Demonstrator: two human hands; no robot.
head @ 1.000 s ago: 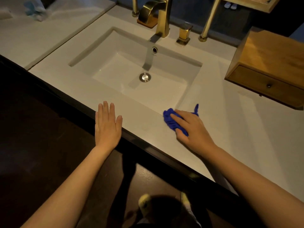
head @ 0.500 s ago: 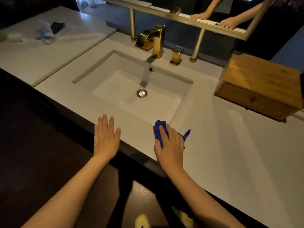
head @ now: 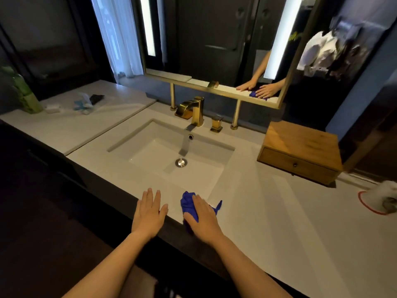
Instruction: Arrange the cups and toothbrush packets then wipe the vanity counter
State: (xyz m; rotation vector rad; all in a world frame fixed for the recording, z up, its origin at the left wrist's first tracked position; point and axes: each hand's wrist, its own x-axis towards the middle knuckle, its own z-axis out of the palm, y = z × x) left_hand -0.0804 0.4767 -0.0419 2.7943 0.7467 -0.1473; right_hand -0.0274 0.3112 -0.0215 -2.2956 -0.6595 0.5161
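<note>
My right hand (head: 203, 218) presses flat on a crumpled blue cloth (head: 188, 204) at the front edge of the pale vanity counter (head: 268, 211), just in front of the sink's near right corner. Beside it, my left hand (head: 150, 211) lies flat and empty on the counter edge, fingers together. At the far right edge stands an upturned cup (head: 386, 198) in clear wrapping on a red-rimmed coaster. On the raised counter section at back left lie toothbrush packets (head: 86, 103), white and blue with a dark one.
A rectangular sink (head: 171, 155) with a gold faucet (head: 193, 110) and gold handle (head: 217, 124) fills the counter's middle. A wooden drawer box (head: 300, 151) sits at back right. A mirror (head: 214, 44) hangs above. A green bottle (head: 25, 93) stands at far left.
My right hand has slid the blue cloth leftwards along the front edge, closer to my left hand. The view has tilted up, bringing the mirror and the cup into sight.
</note>
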